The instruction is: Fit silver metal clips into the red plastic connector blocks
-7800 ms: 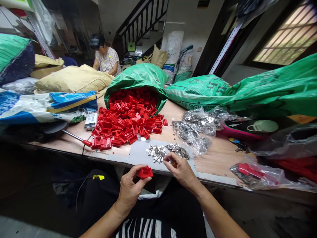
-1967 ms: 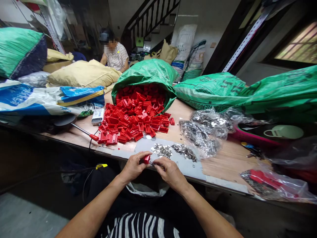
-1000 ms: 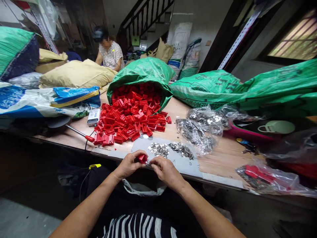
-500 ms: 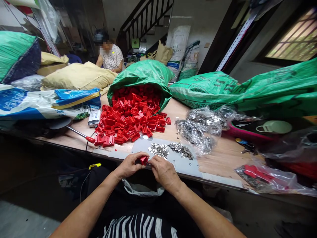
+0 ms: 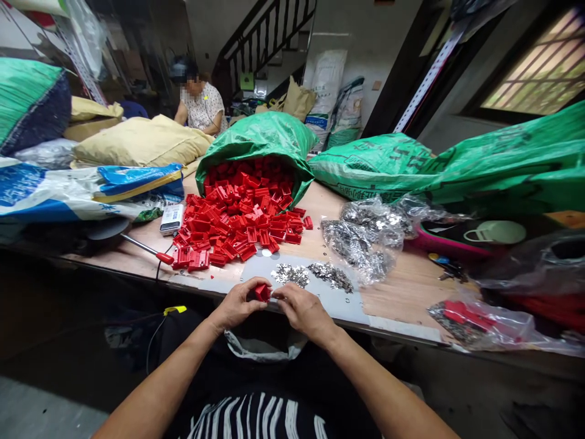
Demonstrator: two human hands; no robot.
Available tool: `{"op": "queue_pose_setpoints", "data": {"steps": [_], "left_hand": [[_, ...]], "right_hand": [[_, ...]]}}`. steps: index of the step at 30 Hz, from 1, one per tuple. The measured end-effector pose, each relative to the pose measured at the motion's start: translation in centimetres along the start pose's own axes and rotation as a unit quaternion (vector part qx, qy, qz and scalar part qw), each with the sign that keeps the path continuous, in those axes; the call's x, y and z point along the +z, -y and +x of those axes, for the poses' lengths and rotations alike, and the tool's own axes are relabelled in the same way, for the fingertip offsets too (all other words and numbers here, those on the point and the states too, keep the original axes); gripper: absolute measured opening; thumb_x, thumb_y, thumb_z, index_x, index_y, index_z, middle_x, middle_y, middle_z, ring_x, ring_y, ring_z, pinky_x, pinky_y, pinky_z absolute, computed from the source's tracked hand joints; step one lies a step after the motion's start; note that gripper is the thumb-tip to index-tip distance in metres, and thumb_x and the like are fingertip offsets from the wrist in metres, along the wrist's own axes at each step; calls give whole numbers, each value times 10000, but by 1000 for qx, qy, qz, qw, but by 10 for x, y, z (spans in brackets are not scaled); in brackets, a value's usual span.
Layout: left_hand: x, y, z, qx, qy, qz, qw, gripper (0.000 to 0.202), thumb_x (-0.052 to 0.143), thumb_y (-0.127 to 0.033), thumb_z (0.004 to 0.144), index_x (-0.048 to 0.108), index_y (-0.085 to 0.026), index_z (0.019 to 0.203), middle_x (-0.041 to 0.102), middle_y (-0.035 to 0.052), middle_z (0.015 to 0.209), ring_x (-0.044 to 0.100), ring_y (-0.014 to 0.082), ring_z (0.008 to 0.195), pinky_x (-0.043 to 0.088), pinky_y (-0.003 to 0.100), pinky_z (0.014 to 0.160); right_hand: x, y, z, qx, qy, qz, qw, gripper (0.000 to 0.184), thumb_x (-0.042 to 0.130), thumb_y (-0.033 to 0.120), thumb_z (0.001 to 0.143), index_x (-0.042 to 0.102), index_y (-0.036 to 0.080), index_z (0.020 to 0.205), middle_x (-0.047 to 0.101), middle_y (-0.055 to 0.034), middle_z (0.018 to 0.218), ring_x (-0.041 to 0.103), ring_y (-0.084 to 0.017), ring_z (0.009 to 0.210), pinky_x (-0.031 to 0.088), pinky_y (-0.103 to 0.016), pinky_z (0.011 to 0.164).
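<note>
Between the thumb and fingers of my left hand (image 5: 240, 305) is a small red plastic part (image 5: 262, 293), held just off the table's front edge. My right hand (image 5: 302, 310) is pinched close to the part's right side; a tiny pale bit shows at its fingertips, too small to name. Beyond the hands, two small heaps of flat metal pieces, one bright (image 5: 290, 275) and one darker (image 5: 333, 277), lie on a grey sheet (image 5: 315, 300). A large pile of similar red plastic parts (image 5: 237, 219) spills from a green woven sack (image 5: 265, 131).
Clear plastic bags of metal pieces (image 5: 361, 244) lie to the right, near a pink tray (image 5: 423, 241). A tool with a red handle (image 5: 164, 258) and a small white box (image 5: 172, 219) lie left. An open bag (image 5: 260, 353) hangs below the edge. A co-worker (image 5: 201, 107) sits behind.
The red plastic part has turned in my left hand and shows more of its end. My right fingertips have shifted slightly on its right side. The whole view has moved a little.
</note>
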State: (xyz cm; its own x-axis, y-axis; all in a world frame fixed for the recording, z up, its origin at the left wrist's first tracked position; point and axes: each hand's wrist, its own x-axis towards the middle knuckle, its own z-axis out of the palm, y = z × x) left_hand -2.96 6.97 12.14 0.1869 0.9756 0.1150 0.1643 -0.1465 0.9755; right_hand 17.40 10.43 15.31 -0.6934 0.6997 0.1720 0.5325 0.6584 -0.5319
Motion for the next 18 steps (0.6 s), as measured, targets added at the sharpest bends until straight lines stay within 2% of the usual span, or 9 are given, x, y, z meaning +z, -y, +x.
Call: {"op": "queue_pose_setpoints", "data": {"steps": [3,8,11,18], "left_hand": [[2,-1,-2,-3,-3,-68,998,385,684,-217,748,545,-193,1106,657,58,1028,624,180,894,493,306,803],[11,-10,-9,-31,-26,-245,969,393,753,-179,695,566,-194,1040,668,45,1018,624,169,925,479,288,830],[16,-18,-13,-27,-24,-264,964,398,764,-171,688,578,-194,1039,667,42,1024,625,162,905,477,281,826],[24,-35,-20,-8,-12,-263,965,376,758,-165,699,593,-200,1035,665,44,1019,620,184,949,469,309,878]], "right_hand": [[-9,-4,-7,24,-44,78,996,216,468,169,906,597,229,1069,607,-34,948,577,-153,859,449,-273,786],[-14,1,-17,46,-51,114,991,124,493,273,908,593,207,943,583,-22,840,546,-158,776,430,-276,717],[-12,4,-19,59,-54,149,986,99,530,293,882,546,199,854,571,-8,817,523,-148,753,412,-256,685],[-4,6,-16,92,-16,269,959,243,538,403,877,456,200,772,441,44,710,406,-109,651,350,-216,598]]}}
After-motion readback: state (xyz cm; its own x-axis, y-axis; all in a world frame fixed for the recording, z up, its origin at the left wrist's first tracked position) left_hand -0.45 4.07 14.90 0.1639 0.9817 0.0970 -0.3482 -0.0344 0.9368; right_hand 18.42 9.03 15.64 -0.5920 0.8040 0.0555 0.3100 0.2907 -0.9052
